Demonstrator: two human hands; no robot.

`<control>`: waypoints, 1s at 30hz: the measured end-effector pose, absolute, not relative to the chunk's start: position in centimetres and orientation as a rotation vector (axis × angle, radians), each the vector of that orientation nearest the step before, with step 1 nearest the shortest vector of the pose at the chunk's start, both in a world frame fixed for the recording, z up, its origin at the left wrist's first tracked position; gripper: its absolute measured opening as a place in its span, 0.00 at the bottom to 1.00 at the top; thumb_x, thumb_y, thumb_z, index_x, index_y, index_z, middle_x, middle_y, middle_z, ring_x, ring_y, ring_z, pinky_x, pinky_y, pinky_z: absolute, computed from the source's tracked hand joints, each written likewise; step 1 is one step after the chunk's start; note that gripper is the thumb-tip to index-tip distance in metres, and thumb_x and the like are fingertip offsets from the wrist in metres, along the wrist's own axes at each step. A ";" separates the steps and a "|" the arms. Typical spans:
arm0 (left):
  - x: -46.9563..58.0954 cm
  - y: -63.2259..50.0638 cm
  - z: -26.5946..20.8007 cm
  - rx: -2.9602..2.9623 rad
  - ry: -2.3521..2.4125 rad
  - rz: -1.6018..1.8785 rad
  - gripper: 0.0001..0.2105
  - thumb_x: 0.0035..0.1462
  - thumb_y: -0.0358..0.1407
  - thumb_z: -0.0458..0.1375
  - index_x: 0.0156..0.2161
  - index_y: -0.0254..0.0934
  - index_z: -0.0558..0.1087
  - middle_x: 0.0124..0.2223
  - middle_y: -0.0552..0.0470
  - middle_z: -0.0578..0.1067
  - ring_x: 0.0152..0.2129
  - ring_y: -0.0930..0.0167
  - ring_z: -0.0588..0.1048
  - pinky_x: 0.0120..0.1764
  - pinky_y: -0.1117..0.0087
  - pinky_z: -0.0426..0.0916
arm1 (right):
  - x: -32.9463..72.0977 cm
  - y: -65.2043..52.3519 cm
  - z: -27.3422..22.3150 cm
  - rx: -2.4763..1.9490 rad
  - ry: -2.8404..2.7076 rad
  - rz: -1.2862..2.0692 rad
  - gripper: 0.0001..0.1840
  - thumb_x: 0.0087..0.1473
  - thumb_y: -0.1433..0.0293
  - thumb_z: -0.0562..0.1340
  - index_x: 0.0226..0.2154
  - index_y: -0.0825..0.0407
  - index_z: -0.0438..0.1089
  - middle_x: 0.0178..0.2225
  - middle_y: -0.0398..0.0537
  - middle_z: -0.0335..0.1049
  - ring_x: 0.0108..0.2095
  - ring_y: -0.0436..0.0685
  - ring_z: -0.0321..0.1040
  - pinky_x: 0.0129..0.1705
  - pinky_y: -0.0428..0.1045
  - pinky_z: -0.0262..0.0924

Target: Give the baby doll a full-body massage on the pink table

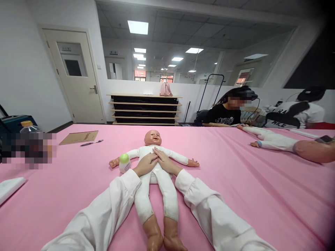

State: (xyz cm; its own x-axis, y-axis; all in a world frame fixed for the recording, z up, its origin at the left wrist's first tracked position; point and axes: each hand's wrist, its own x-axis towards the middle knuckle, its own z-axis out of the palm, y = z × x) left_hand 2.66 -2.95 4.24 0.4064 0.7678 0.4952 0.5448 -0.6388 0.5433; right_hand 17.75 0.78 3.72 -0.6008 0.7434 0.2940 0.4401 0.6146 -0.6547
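A baby doll (163, 186) with a white cloth body lies on its back, head away from me, arms spread and feet toward me. My left hand (146, 164) lies flat on the doll's belly, fingers stretched toward the middle. On the other side of the belly rests my right hand (165, 161), also flat, its fingertips meeting those of the left. Neither hand grips anything. Close to my left wrist, by the doll's arm, stands a small white bottle (125, 164) with a green cap.
The pink-covered table (225, 181) bears a brown notebook (78, 137), a pen (91, 143) and a yellow-capped bottle (30, 127). A second doll (277, 141) lies at the far right, near a seated person in black (225, 113). Another person (311, 108) sits behind.
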 end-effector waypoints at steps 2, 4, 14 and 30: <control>2.4 -2.7 3.9 2.411 1.178 0.969 0.16 0.58 0.34 0.47 0.51 0.40 0.68 0.56 0.50 0.65 0.55 0.67 0.60 0.58 0.58 0.48 | 18.1 1.3 3.5 -0.905 -2.376 0.660 0.28 0.57 0.70 0.46 0.60 0.53 0.47 0.63 0.50 0.40 0.63 0.55 0.35 0.63 0.59 0.30; 2.2 -2.5 3.8 2.399 1.241 0.887 0.18 0.59 0.38 0.46 0.53 0.42 0.65 0.60 0.51 0.60 0.59 0.66 0.51 0.59 0.53 0.43 | 18.4 1.7 3.4 -0.879 -2.426 0.613 0.29 0.59 0.65 0.45 0.61 0.52 0.43 0.63 0.49 0.36 0.63 0.55 0.33 0.63 0.60 0.28; 1.9 -1.4 2.3 2.020 1.703 1.089 0.21 0.59 0.40 0.46 0.56 0.37 0.62 0.62 0.46 0.54 0.60 0.60 0.48 0.57 0.50 0.47 | 19.0 0.9 1.0 -1.092 -2.195 0.483 0.29 0.59 0.57 0.45 0.60 0.49 0.48 0.62 0.49 0.42 0.63 0.60 0.35 0.60 0.67 0.29; 2.9 -3.7 2.2 2.688 1.169 1.352 0.14 0.58 0.32 0.46 0.44 0.34 0.72 0.47 0.46 0.73 0.47 0.70 0.70 0.52 0.64 0.64 | 19.2 -0.1 0.3 -0.848 -2.018 0.300 0.21 0.59 0.65 0.47 0.48 0.51 0.67 0.51 0.50 0.64 0.56 0.58 0.55 0.57 0.59 0.54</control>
State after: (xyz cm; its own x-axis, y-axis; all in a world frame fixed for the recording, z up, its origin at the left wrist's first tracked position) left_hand 2.86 -3.69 2.24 0.3881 0.5660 0.7273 0.6384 -0.7343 0.2308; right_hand 19.22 -0.12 0.32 -0.3612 0.6684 0.6502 0.4505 0.7356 -0.5059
